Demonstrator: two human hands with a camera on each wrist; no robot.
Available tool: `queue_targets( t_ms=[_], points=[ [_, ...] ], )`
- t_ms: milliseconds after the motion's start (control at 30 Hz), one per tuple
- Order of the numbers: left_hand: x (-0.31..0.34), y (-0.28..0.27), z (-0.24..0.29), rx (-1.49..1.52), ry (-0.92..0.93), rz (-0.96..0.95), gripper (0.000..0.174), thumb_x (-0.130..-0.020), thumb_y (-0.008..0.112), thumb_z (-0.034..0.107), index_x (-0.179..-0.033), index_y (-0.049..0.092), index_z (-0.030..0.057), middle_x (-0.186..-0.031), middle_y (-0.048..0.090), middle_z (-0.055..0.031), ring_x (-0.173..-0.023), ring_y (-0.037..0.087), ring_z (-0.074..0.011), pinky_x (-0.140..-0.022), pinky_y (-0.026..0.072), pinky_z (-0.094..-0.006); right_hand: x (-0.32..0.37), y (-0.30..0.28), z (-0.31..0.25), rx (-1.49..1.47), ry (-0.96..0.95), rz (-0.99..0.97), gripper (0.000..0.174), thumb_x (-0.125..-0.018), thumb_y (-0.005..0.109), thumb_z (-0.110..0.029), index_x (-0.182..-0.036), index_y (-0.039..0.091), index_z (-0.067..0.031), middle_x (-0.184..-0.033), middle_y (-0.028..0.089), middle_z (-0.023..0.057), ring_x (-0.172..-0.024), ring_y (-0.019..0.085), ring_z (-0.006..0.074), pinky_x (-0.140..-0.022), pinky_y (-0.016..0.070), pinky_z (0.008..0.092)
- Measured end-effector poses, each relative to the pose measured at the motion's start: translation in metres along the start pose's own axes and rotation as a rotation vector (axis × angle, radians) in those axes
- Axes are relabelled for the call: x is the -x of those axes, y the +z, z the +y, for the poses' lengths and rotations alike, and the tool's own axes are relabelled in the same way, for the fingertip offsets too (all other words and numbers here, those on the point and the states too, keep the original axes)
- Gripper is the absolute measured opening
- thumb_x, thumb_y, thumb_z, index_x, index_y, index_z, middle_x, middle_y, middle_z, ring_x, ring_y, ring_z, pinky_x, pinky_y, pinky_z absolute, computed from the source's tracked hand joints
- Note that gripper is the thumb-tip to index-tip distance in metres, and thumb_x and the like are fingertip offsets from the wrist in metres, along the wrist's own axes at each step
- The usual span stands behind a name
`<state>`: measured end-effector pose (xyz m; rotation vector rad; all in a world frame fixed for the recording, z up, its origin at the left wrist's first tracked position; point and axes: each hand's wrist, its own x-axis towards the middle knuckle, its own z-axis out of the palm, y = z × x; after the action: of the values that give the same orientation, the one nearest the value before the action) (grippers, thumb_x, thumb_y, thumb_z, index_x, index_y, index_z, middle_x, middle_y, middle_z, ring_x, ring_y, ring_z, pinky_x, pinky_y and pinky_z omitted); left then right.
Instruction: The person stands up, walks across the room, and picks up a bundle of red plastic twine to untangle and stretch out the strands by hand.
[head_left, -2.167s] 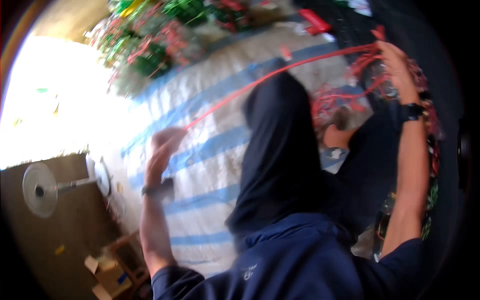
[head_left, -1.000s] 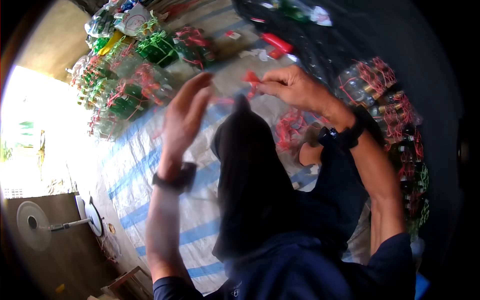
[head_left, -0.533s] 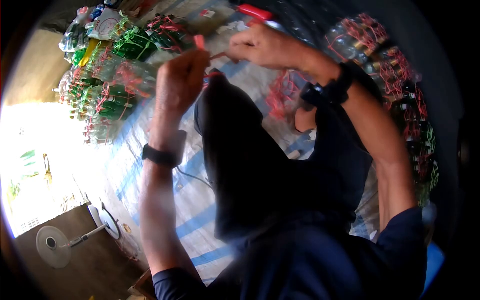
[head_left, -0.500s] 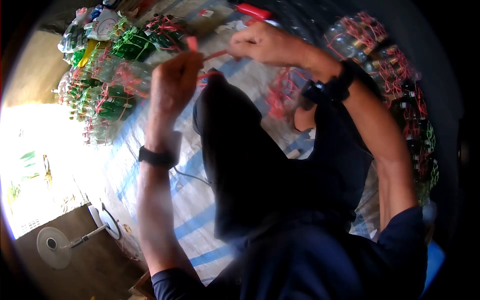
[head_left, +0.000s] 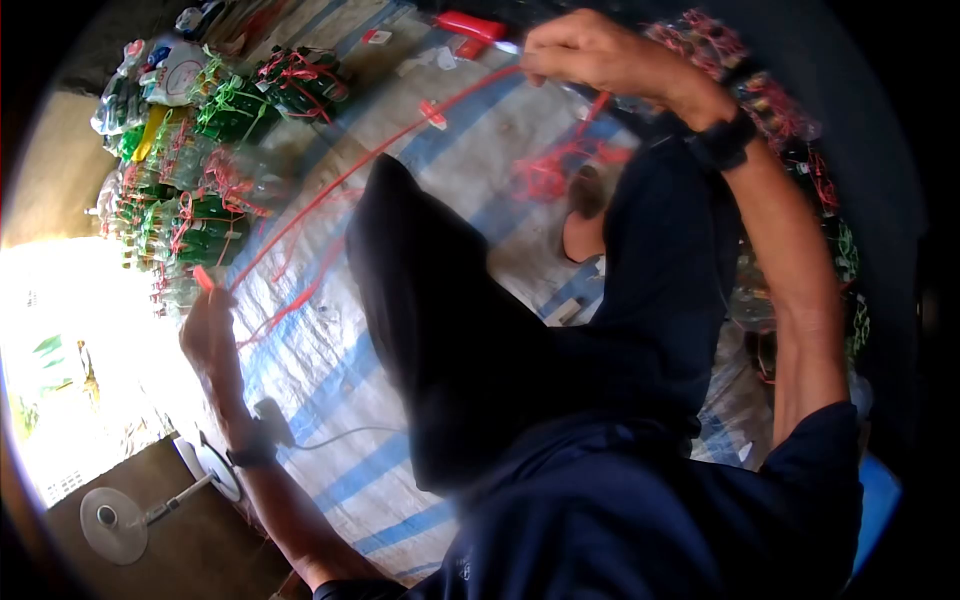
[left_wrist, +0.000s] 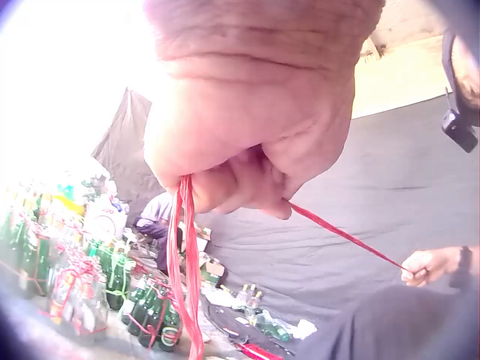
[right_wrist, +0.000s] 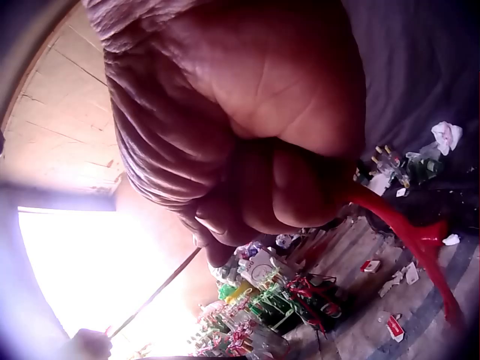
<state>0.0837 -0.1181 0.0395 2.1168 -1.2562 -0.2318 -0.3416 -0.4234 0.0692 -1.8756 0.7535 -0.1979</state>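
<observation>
the left hand (head_left: 208,335) is curled into a fist round one end of a red plastic string (head_left: 370,160), and in the left wrist view loose strands hang from under the fist. the right hand (head_left: 590,55), raised and well apart from it, pinches the other end between thumb and curled fingers, so the string runs taut and slanting from hand to hand. under the string lies a white woven mat with blue stripes (head_left: 330,400), bare over the stretch between the hands. just beyond the left hand, bundles of green bottles (head_left: 205,215) tied in red and green string crowd the mat's far edge; their labels are too small to read. below the right hand sits a tangle of red string (head_left: 550,175), and near its knuckles lies a red-handled tool (head_left: 468,25). more tied bottles (head_left: 800,150) line the outer side of the right wrist. behind the left wrist the mat ends at a brown floor with a pedestal fan (head_left: 115,515).
</observation>
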Motion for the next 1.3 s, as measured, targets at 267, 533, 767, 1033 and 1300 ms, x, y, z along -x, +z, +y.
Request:
queue_targets(
  t_ms=[267, 533, 767, 1033, 1300],
  points=[
    [0.07, -0.037, -0.035, 0.117, -0.247, 0.031, 0.036, -0.105, 0.06, 0.033, -0.084, 0.061, 0.0047, -0.072, 0.041, 0.0071, -0.068, 0.032, -0.0058, -0.06, 0.0253, -0.0279, 0.008, -0.01, 0.013, 0.11, 0.011, 0.085, 0.03, -0.104, 0.064, -0.029, -0.089, 0.073, -0.0046, -0.07, 0.06, -0.0052, -0.056, 0.053, 0.0046, -0.05, 0.0422, 0.0256],
    [0.12, -0.051, -0.058, 0.118, -0.388, 0.045, 0.039, -0.106, 0.059, 0.037, -0.081, 0.058, 0.0067, -0.072, 0.039, 0.0085, -0.067, 0.033, -0.0051, -0.058, 0.0253, -0.0275, 0.019, -0.03, 0.028, 0.179, -0.141, 0.13, 0.031, -0.102, 0.065, -0.027, -0.083, 0.069, -0.0028, -0.068, 0.057, -0.0059, -0.066, 0.049, 0.004, -0.057, 0.0398, 0.0277],
    [0.156, -0.057, -0.097, 0.102, -0.485, 0.039, 0.04, -0.106, 0.057, 0.04, -0.083, 0.059, 0.0071, -0.071, 0.038, 0.0066, -0.066, 0.034, -0.0064, -0.057, 0.0258, -0.0283, 0.029, -0.036, 0.028, 0.267, -0.168, 0.147, 0.032, -0.102, 0.065, -0.028, -0.083, 0.069, -0.0022, -0.069, 0.056, -0.0054, -0.068, 0.048, 0.0038, -0.058, 0.0395, 0.0283],
    [0.184, -0.078, -0.158, -0.071, -0.605, 0.01, 0.042, -0.104, 0.056, 0.039, -0.085, 0.064, 0.0031, -0.074, 0.053, -0.0013, -0.071, 0.045, -0.0134, -0.064, 0.0368, -0.0329, 0.024, -0.042, 0.049, 0.38, -0.179, 0.071, 0.026, -0.099, 0.063, -0.022, -0.085, 0.069, -0.0008, -0.073, 0.062, 0.0022, -0.07, 0.055, 0.0099, -0.066, 0.0454, 0.0307],
    [0.184, -0.037, -0.249, -0.555, -0.352, -0.436, 0.03, -0.09, 0.071, 0.026, -0.108, 0.077, 0.0034, -0.088, 0.074, -0.0207, -0.088, 0.074, -0.0344, -0.082, 0.0559, -0.0428, 0.022, -0.026, 0.047, 0.332, -0.312, 0.042, 0.031, -0.101, 0.068, -0.027, -0.086, 0.07, 0.0005, -0.07, 0.062, 0.0009, -0.066, 0.054, 0.0088, -0.062, 0.0458, 0.031]
  ],
)
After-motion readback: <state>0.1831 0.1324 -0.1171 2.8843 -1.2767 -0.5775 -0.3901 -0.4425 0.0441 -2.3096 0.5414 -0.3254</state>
